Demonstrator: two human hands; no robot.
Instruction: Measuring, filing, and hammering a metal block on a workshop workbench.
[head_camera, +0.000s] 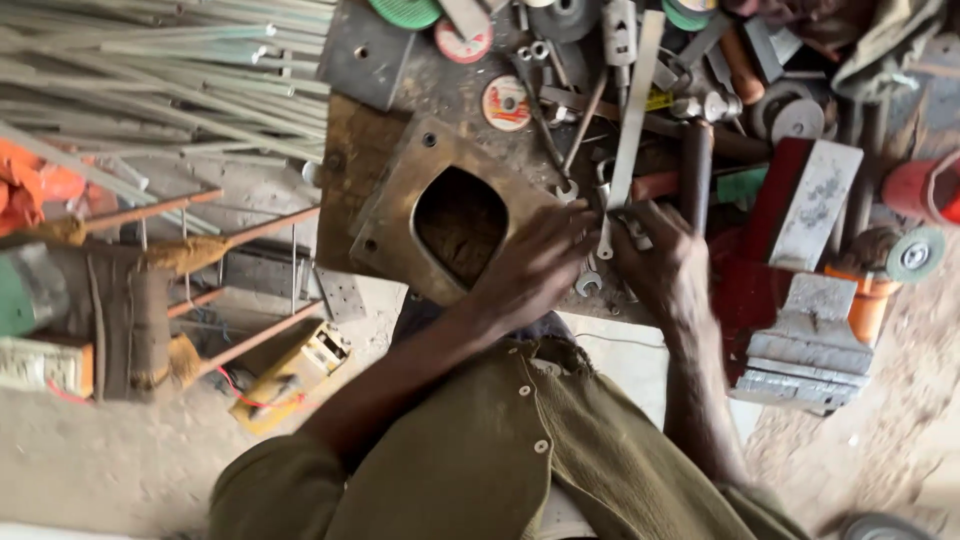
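Spanners: a small cluster of open-ended spanners (598, 232) lies at the near edge of the workbench (450, 95), between the two hands and touching both.
Left hand: the left hand (535, 265) rests with fingers curled down onto the cluster; motion blur hides whether it grips one, so I cannot tell.
Right hand: the right hand (668, 262) is cupped over the tools from the other side, fingertips among them (its grasp is also too blurred to call).
Progress: judging by how things lie, the sorting or picking is only at its start; no tool is lifted clear of the bench, and nothing is yet fitted to any workpiece.
Brass plate: a rusty plate with a rounded cut-out (440, 205) sits tilted at the near left corner of the bench, just beside the left hand.
Flat bar: a long steel bar (636, 110) runs back from the cluster toward the far edge.
Vise: a red bench vise (800, 290) stands at the right edge, near the right hand.
Discs: grinding discs (507, 103) lie scattered farther back.
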